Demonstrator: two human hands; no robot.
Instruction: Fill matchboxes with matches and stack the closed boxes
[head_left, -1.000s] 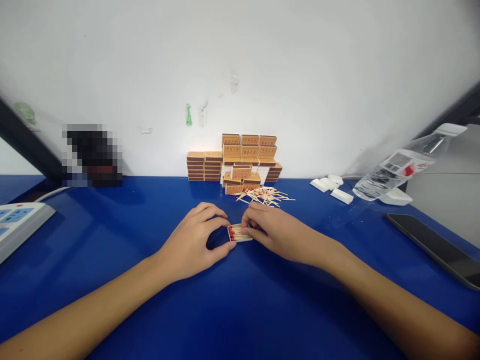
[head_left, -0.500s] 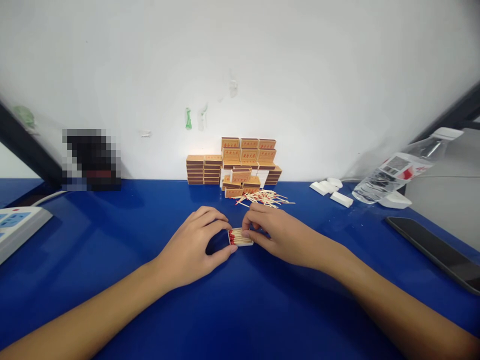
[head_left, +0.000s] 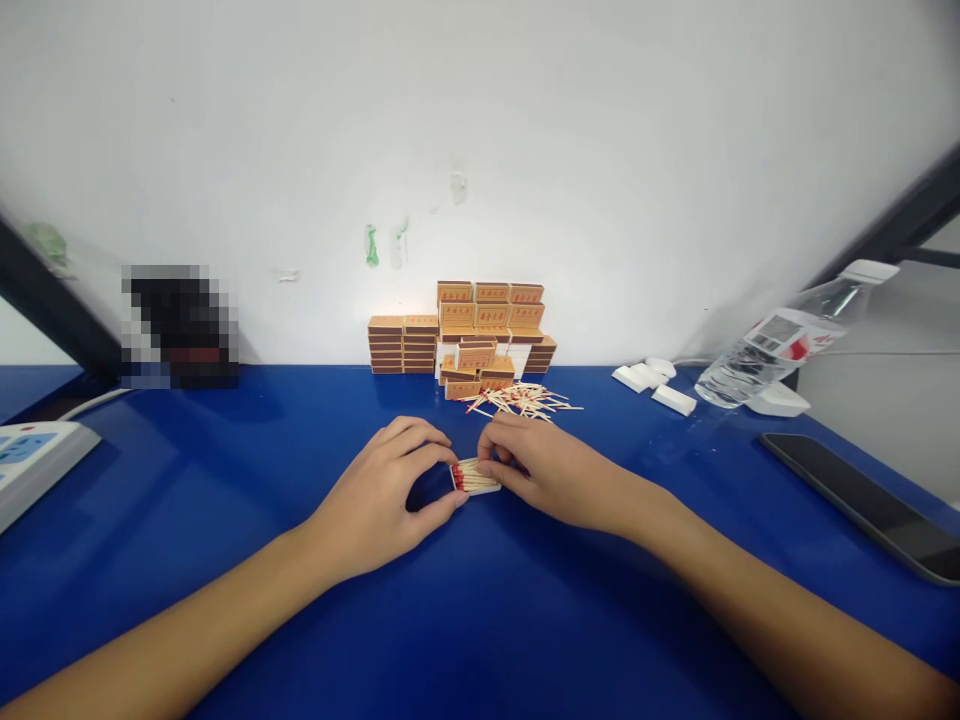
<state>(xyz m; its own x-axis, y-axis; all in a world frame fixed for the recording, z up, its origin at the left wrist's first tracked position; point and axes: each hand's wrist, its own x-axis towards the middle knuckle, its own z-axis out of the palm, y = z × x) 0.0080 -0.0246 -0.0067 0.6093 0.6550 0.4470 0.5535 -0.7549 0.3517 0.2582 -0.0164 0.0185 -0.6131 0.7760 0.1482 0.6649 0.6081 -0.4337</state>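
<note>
One white rectangular cardboard tray (head_left: 484, 490) of red-headed wooden matches (head_left: 468, 477) lies on a glossy blue table (head_left: 480, 600), left hand (head_left: 379, 490) clamped on its 9 o'clock end, right hand (head_left: 546, 465) touching 3 o'clock, grip unclear. At 12, two rows of three tan cardboard matchboxes (head_left: 492, 314) top a stack; tabletop runs from white wall (head_left: 480, 110) toward 6 o'clock.

Behind the blue bench (head_left: 480, 630), a white wall (head_left: 600, 150) is marked by green patches (head_left: 371, 246). Dark bars (head_left: 39, 290) are seen at both ends of the bench.
</note>
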